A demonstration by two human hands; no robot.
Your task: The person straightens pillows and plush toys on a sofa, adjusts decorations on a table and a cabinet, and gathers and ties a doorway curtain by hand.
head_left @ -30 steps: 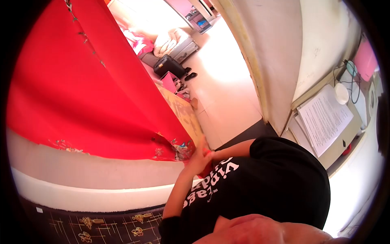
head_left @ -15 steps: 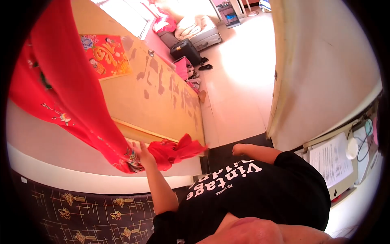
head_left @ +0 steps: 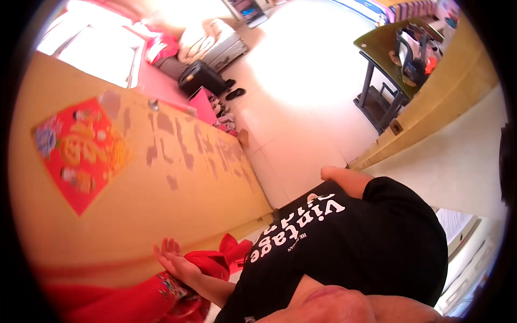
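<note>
My left hand (head_left: pixel 175 259) has its fingers spread beside a red embroidered curtain (head_left: pixel 129 295) at the lower left. The curtain is gathered around where my wrist passes, and its loose end (head_left: pixel 223 253) sticks out beyond, near my black T-shirt (head_left: pixel 350 247). I cannot tell whether the wrist touches the cloth. In front of my body, close to the doorway, my right hand (head_left: pixel 327 172) shows only in part; its fingers are hidden. A yellow door (head_left: pixel 215 199) with peeled patches and a red diamond-shaped poster (head_left: pixel 81 153) stands to my left.
Beyond the doorway is a pale tiled floor (head_left: pixel 301 129). A black suitcase (head_left: pixel 202 78), dark shoes (head_left: pixel 235 94) and a pink box (head_left: pixel 204 105) stand along its left side. The door frame (head_left: pixel 409 118) edges the right, with a green-topped table (head_left: pixel 382 51) behind it.
My left hand has let go of the curtain, its fingers now spread. The view has turned, so the curtain hangs lower and the door, poster and room beyond show more fully.
</note>
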